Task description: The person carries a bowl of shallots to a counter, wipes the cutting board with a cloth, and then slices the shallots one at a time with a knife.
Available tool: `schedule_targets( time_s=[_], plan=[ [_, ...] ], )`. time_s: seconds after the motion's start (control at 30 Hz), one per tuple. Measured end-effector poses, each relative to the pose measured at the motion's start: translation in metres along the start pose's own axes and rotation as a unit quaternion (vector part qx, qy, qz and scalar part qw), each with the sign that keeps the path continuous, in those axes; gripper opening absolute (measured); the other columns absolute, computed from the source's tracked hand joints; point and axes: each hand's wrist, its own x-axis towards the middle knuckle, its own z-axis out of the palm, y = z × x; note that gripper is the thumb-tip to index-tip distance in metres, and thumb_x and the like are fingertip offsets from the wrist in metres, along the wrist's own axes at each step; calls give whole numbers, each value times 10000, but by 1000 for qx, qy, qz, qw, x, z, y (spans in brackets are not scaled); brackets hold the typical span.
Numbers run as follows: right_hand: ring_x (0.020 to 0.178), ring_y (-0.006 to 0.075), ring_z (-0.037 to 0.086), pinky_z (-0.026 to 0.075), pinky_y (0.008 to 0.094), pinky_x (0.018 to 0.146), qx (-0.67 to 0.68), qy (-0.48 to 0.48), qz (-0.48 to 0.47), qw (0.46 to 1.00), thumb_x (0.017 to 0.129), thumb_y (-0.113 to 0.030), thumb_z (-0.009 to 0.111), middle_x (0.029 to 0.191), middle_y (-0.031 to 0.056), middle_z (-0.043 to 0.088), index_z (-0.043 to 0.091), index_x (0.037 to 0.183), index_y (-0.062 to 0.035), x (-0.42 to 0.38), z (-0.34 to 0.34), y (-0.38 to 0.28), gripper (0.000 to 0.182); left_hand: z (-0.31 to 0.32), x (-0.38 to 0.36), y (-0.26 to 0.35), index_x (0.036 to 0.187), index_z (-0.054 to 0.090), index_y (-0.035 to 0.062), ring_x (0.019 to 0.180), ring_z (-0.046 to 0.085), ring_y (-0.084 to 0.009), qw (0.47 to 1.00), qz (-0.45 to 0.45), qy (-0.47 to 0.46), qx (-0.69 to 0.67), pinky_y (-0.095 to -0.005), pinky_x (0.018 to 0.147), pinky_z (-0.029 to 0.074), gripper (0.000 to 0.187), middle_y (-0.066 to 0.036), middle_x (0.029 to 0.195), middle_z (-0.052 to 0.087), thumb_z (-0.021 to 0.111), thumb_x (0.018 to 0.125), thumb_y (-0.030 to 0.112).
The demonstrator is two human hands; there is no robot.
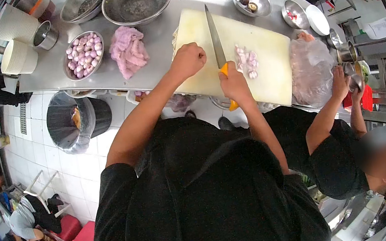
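Note:
My right hand (235,86) is wrapped round the yellow handle of a knife (215,36), whose long blade points away from me over the cutting board (266,40). Cut and peeled shallots (246,60) lie on the board just right of the blade. Over the board's left end, my left hand (188,60) is closed with curled fingers; whatever may be inside is hidden. Further left, a metal bowl of purple shallots (85,56) stands beside a crumpled pink cloth (128,51).
Large metal bowls (136,1) sit at the back left. A smaller bowl (251,1) holds dark round pieces. A filled plastic bag (313,68) lies right of the board. A co-worker (334,148) stands close on my right. A lined bin (72,122) is on the floor, left.

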Motion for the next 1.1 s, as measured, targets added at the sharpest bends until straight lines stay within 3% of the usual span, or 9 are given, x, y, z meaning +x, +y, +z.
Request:
schedule_targets(
  time_s=[0.07,0.23,0.33,0.43,0.87,0.97,1.1],
  plan=[
    [882,531,624,480,576,787,22,-3,-13,1000,936,-206,515,900,362,639,403,1190,-8,-3,0,-2,341,5,-2,-1,824,758,45,698,668,-311,999,3,36,36,-388,731,549,143,-133,745,687,643,783,120],
    [823,519,635,490,565,752,43,-29,-13,999,940,-210,507,855,350,639,397,1180,-3,-14,6,-19,335,16,-5,8,833,768,25,563,680,-244,989,-131,46,-47,-333,622,563,165,-119,643,695,662,790,145],
    [582,360,658,523,453,549,60,-65,10,996,960,-189,515,792,266,641,377,1189,23,-11,8,-15,341,14,-3,10,825,761,-6,560,689,-177,972,-202,13,-121,-292,601,565,181,-111,646,706,675,793,150],
    [479,289,621,504,407,460,84,-87,15,993,964,-176,503,734,225,621,358,1176,28,-21,-5,-29,328,12,-4,10,763,750,-5,548,691,-169,955,-230,16,-188,-276,598,566,174,-107,611,694,654,759,139],
    [477,305,623,516,416,473,13,-65,-16,998,959,-153,489,745,244,632,363,1155,51,-15,8,-12,309,11,2,9,765,729,-74,593,715,-180,914,-274,5,-300,-262,614,586,152,-143,665,710,661,749,61],
    [477,303,623,516,418,476,13,-69,-12,997,957,-153,489,747,244,633,365,1149,49,-18,6,-13,305,7,1,12,840,734,-87,644,710,-171,913,-280,-15,-296,-274,622,595,164,-136,736,722,665,787,52],
    [477,294,624,514,425,480,32,-112,33,993,955,-156,489,746,241,634,363,1150,46,-31,-21,-36,307,7,0,15,790,722,-88,599,713,-179,914,-281,9,-292,-267,610,588,161,-143,662,705,659,756,57]
  ],
)
